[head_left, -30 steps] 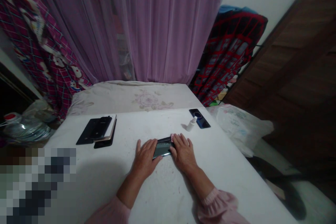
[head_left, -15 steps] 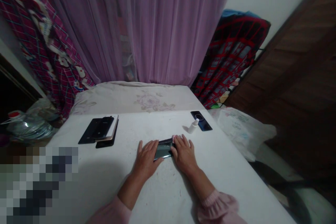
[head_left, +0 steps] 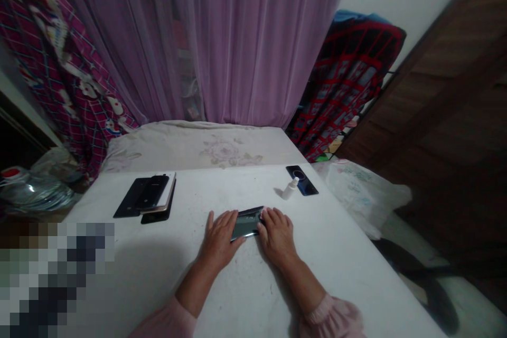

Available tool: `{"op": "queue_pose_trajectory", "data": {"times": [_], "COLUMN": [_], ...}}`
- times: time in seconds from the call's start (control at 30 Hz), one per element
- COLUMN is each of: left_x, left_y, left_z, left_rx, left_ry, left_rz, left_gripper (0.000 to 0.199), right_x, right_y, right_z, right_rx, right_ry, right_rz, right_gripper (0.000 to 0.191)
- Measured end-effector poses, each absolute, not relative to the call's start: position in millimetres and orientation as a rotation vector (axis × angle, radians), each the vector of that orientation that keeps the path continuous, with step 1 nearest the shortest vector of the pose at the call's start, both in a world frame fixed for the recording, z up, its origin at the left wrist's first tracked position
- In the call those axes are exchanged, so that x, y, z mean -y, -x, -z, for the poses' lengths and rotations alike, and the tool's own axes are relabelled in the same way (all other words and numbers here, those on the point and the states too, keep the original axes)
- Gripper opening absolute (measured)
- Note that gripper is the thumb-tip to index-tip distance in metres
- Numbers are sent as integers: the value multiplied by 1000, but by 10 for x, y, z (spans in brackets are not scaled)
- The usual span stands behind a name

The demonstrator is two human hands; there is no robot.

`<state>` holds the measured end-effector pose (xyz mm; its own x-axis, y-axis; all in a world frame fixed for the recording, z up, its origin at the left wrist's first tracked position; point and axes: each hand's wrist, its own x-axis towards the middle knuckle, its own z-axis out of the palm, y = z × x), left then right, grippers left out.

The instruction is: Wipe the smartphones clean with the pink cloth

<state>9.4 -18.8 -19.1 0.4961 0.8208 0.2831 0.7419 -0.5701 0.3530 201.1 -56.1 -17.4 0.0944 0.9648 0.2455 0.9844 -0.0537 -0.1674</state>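
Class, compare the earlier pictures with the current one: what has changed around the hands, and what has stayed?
The right hand and the pink item by its fingers have shifted slightly rightward, showing more of the phone's far right corner. Nothing was visibly let go or taken up. The left hand, stacked devices and white bottle stayed put.

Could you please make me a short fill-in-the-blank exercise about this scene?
1. The left hand holds the ____ end of the smartphone.
2. Of the two hands, the small white bottle stands nearer to the ____ one.
3. The cap on the large clear bottle is coloured ____.
4. The tall curtain at the back is coloured ____.

Missing words: left; right; red; purple.
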Motion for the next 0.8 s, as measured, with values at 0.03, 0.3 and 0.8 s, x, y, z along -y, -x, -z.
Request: {"op": "queue_pose_trajectory", "data": {"times": [0.03,0.3,0.8], "left_x": [186,199,110], "left_y": [-95,-110,-5], "left_z": [192,218,199], "left_rx": [-1349,-1382,-1388], "left_ry": [-2553,-2558,-2659], "left_rz": [-630,-693,-624], "left_gripper": [55,55,52], "right_x": [485,673,688], "right_y": [-1999,-1992,-2214], "right_z": [157,279,158], "right_rx": [1928,1879,1914], "right_ry": [2087,2038,2058], "right_rz": [83,170,134], "right_gripper": [43,44,37]}}
